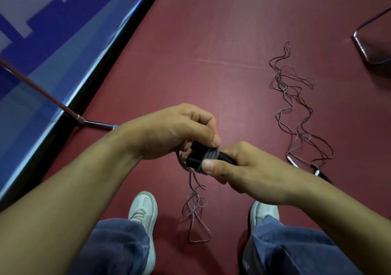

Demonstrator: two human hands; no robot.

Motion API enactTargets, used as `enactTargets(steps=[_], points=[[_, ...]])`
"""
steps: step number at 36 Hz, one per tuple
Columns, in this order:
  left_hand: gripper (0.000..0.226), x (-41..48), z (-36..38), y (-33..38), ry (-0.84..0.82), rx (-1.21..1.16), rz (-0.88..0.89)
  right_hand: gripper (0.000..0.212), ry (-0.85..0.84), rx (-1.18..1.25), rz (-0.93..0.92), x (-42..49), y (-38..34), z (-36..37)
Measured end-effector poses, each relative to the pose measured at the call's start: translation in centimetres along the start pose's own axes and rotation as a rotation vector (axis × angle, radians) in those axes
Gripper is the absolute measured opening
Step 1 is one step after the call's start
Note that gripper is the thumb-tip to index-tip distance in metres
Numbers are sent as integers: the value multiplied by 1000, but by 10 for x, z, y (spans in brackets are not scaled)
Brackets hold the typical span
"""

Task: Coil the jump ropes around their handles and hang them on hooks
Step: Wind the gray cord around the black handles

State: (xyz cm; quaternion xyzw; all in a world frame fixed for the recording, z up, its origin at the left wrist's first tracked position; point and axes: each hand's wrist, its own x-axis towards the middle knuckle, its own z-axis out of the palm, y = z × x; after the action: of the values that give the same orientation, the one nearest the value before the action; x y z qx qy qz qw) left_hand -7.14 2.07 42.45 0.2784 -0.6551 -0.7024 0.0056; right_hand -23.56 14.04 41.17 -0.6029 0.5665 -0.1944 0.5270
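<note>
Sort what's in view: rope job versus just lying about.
Job: handles, gripped by the right hand; cord, coiled round them and held by the left hand; second rope on the floor.
Lying about: metal pole; blue board; metal frame.

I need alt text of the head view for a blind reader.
The right hand grips black jump rope handles while the left hand holds grey cord coiled around them. A second rope lies loose on the red floor.
</note>
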Motion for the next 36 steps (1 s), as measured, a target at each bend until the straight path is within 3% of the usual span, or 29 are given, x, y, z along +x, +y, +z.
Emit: enactTargets(steps=[14,19,22,26,31,36], points=[[24,-3,1,1,-26,-97,87,55,-30,69,3,4,1,5],[16,-6,-6,3,49,113,131,48,-78,174,28,4,5,2],[22,-5,-9,6,85,123,157,49,-97,199,53,4,5,0],[12,-3,-10,10,102,161,160,45,-132,200,84,1,3,0],[4,-4,-11,12,40,404,96,47,-182,88,89,-5,-5,-2],[18,-1,-6,12,17,664,71,50,-139,-146,68,-9,-8,-2]])
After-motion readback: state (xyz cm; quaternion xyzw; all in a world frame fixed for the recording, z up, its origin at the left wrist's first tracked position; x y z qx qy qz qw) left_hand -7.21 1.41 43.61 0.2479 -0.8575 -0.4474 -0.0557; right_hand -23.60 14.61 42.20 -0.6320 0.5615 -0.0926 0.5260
